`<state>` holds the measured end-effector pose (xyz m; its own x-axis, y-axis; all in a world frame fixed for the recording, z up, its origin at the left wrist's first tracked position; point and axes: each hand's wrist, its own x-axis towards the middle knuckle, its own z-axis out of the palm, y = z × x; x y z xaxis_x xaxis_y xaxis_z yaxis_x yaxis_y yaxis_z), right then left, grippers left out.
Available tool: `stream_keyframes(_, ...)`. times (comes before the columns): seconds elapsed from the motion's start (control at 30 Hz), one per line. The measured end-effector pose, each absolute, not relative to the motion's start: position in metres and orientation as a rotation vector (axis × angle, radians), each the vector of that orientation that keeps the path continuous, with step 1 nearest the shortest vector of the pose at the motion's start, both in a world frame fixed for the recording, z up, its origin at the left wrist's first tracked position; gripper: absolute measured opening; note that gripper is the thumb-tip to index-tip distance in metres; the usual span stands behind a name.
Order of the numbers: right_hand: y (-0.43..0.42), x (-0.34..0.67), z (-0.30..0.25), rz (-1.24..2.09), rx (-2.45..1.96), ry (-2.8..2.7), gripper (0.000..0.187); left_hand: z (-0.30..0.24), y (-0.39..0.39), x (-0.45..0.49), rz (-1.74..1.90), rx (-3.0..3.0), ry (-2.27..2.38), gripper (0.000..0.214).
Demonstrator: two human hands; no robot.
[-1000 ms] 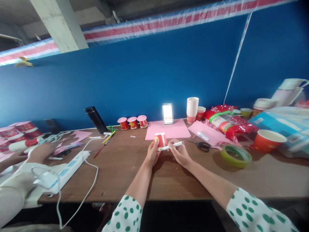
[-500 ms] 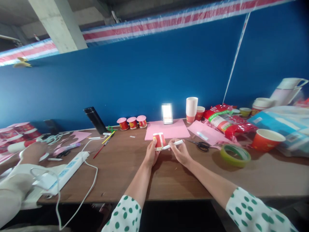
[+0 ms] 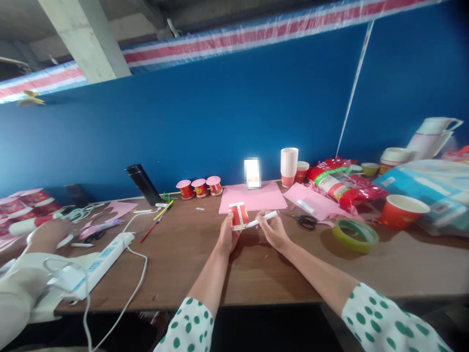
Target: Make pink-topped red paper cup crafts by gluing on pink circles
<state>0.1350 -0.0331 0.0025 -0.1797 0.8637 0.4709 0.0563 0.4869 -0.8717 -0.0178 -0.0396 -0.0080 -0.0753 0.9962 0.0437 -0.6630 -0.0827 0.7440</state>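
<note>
My left hand (image 3: 227,235) is closed around a small red paper cup (image 3: 234,215) with a pale strip down its side, held above the table. In my right hand (image 3: 273,232) is a white pen (image 3: 266,218), gripped between thumb and fingers. The pen's tip points left and meets the cup's lower edge or lies very close to it; I cannot tell which. Behind the cup lie sheets of pink paper (image 3: 271,198). Scissors (image 3: 306,222) with dark handles rest to the right of my right hand.
Three red cups with pink tops (image 3: 200,188) stand at the back. A yellow-green tape roll (image 3: 355,237), an orange cup (image 3: 403,212) and a red plastic package (image 3: 333,181) are on the right. Left are a power strip (image 3: 102,264) and another person's hand (image 3: 49,234).
The cup has turned slightly in my left hand, showing its pale strip at a new slant. My right hand keeps its grip on the pen. The whole view has shifted a little.
</note>
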Motion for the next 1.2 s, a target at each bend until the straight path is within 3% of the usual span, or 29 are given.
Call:
stream_keyframes(0.47,-0.0324,0.1355,0.0017,0.861,-0.817,-1.578,0.024,-0.0096,-0.0390,-0.0182,1.570,0.620,0.662,0.029)
stream_keyframes(1.2,-0.0274,0.1348,0.0030,0.961,-0.758,-1.340,0.020,-0.0063,-0.0387,-0.0179,1.550,0.553,0.663,0.032)
